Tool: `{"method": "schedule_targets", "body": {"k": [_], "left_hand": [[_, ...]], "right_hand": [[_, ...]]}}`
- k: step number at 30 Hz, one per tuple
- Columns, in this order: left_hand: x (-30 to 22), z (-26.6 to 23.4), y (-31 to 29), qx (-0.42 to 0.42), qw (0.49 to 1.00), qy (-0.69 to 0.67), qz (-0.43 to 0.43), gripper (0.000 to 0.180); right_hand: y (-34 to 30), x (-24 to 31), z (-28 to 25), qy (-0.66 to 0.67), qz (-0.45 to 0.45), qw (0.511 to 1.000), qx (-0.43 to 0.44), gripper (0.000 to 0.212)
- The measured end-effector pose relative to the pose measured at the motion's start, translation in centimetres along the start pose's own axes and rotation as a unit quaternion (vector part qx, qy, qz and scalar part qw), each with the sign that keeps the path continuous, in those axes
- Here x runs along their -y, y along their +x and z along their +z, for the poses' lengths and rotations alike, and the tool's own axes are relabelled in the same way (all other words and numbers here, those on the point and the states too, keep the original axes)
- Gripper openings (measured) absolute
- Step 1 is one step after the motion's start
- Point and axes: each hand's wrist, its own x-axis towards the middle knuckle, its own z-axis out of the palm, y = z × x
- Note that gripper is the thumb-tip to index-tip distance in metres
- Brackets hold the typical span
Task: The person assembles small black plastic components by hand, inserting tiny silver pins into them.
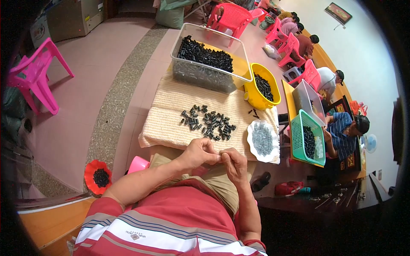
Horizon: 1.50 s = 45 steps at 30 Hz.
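Note:
My left hand (199,152) and my right hand (234,164) meet above my lap at the near edge of the cloth-covered table (164,102). Thumbs and fingers of both are pinched together, tips touching; whatever lies between them is too small or hidden to make out. Just beyond the hands spreads a loose pile of small black cylindrical pieces (209,121). To the right of my right hand sits a white scalloped dish (252,147) holding many tiny, shiny grey pieces (262,138).
A clear plastic bin (205,77) and a yellow tub (256,100), both with black pieces, stand at the table's far side. A red dish (90,181) lies lower left. A green basket (297,136) is on the right; several people sit along that wall. A pink chair (40,79) stands left.

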Motion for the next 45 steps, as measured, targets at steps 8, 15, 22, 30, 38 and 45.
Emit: {"method": "schedule_targets", "body": {"k": [8, 15, 22, 30, 38, 45], "left_hand": [[-0.5, 0.1, 0.0, -0.015, 0.998, -0.057, -0.029, 0.017], [0.1, 0.5, -0.1, -0.016, 0.993, -0.109, -0.038, 0.02], [0.4, 0.1, 0.1, -0.014, 0.992, -0.121, -0.038, 0.021], [-0.2, 0.7, -0.2, -0.023, 0.991, -0.126, -0.047, 0.023], [-0.1, 0.7, -0.2, -0.028, 0.989, -0.137, -0.049, 0.023], [-0.3, 0.9, -0.3, -0.03, 0.993, -0.11, -0.015, 0.021]], "right_hand": [[0.1, 1.8, -0.1, -0.152, -0.113, 0.982, 0.016, 0.036], [-0.5, 0.8, 1.1, -0.231, -0.13, 0.963, -0.039, 0.045], [0.1, 1.1, 1.6, -0.223, -0.165, 0.957, -0.082, 0.029], [0.0, 0.4, 1.3, -0.208, -0.179, 0.959, -0.067, 0.032], [0.0, 0.6, 0.8, -0.178, -0.125, 0.976, -0.033, 0.042], [0.1, 1.1, 0.6, -0.197, -0.16, 0.966, -0.055, 0.038]]}}
